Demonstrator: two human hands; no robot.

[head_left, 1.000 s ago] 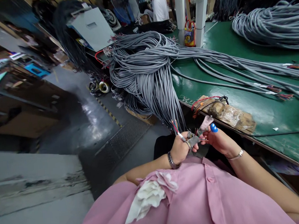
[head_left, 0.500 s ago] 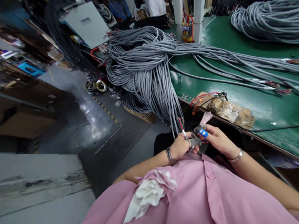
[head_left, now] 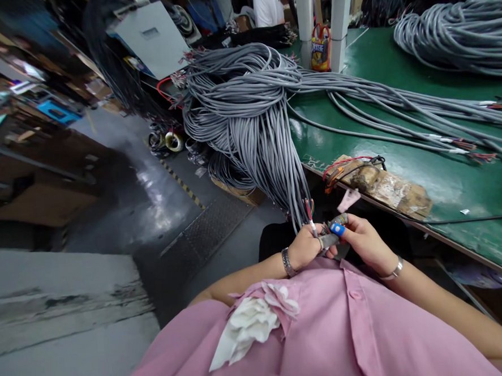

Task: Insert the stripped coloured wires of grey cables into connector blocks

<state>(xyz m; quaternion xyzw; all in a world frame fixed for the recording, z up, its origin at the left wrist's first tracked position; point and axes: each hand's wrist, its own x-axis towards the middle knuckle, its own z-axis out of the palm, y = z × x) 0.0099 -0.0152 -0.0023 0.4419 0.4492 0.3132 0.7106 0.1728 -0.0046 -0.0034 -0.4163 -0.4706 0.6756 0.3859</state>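
Low in front of my body, my left hand [head_left: 306,247] is closed around the end of a grey cable, with bare coloured wires [head_left: 310,210] standing up past the fingers. Grey wrapping covers its thumb. Close beside it, my right hand [head_left: 367,239] pinches at thin wires [head_left: 325,227] between the two hands; the fingers partly hide them. A blue cover with a pale patch sits on the right thumb, and grey wrapping on a finger. Just beyond the right fingertips is a pale pink forked piece [head_left: 349,200], by the table edge.
A large bundle of grey cables [head_left: 258,102] drapes over the green table [head_left: 382,112] and hangs off its left end. A tape-wrapped wooden block [head_left: 387,188] lies along the near edge. Another cable coil [head_left: 458,33] rests at the back right. A person in white [head_left: 267,5] is far behind.
My right hand has shifted slightly left and down, and its fingers have come away from the pink piece. The left hand keeps its grip on the cable. The view has shifted a little.
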